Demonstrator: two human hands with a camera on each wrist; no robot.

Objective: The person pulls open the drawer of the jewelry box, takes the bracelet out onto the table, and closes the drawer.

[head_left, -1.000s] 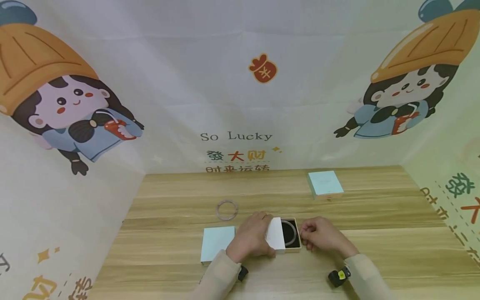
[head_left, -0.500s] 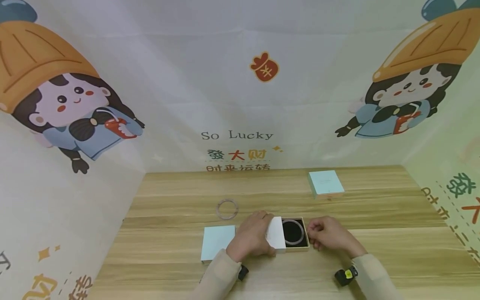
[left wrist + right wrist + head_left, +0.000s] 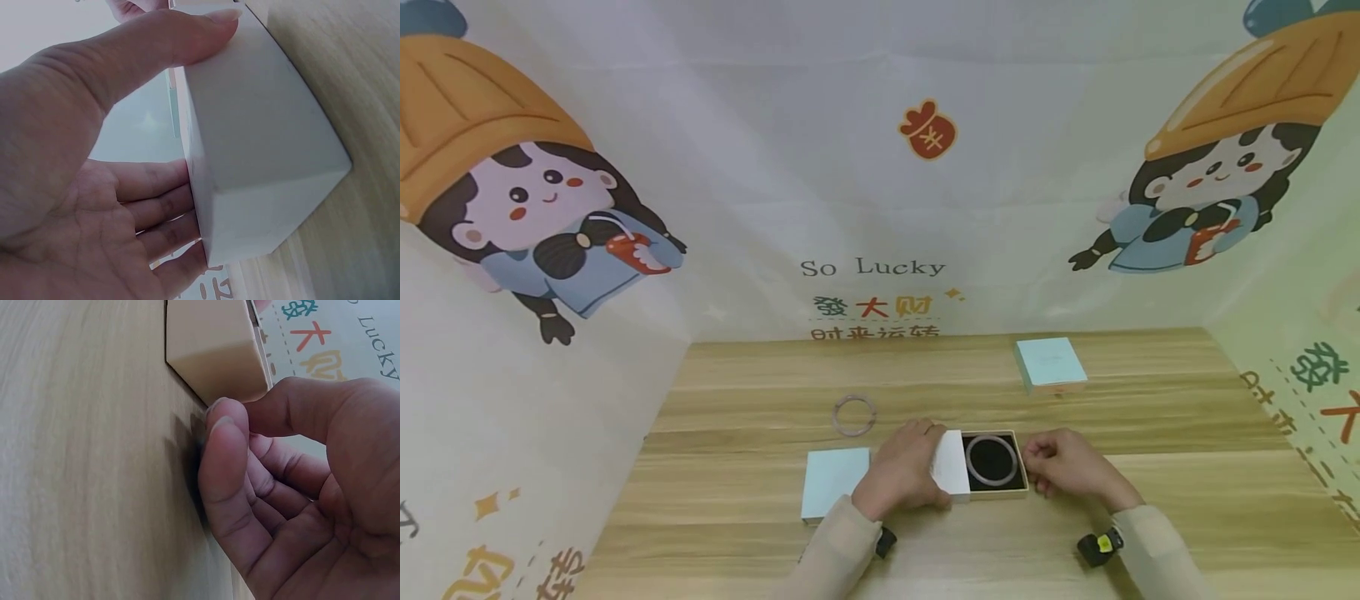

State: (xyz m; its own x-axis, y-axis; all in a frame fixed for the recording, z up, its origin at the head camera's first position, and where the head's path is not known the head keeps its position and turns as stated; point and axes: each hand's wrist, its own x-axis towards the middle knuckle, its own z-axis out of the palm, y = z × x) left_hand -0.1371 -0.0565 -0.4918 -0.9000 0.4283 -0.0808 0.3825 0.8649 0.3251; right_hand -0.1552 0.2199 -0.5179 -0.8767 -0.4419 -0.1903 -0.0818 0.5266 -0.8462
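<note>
My left hand (image 3: 906,471) grips a white box sleeve (image 3: 952,467); in the left wrist view the thumb lies along one side of the sleeve (image 3: 262,119) and the fingertips press the opposite edge. Out of the sleeve's right end sticks a tan drawer (image 3: 996,495) with a black lining. A pale bangle (image 3: 1017,461) lies flat in it, its whole ring showing. At the drawer's outer end my right hand (image 3: 1067,462) pinches with curled fingers. The right wrist view has the fingertips right at the drawer's end face (image 3: 219,369); what lies between them is hidden.
A second bangle (image 3: 855,397) lies on the wooden table (image 3: 737,433) behind the left hand. One light-blue box (image 3: 835,483) stands left of that hand, partly covered by the forearm. Another light-blue box (image 3: 1051,362) stands at the back right. Printed cloth walls enclose the table.
The right hand has moved right and the drawer has slid further out of the sleeve, uncovering the whole bangle. The left hand and sleeve have stayed in place.
</note>
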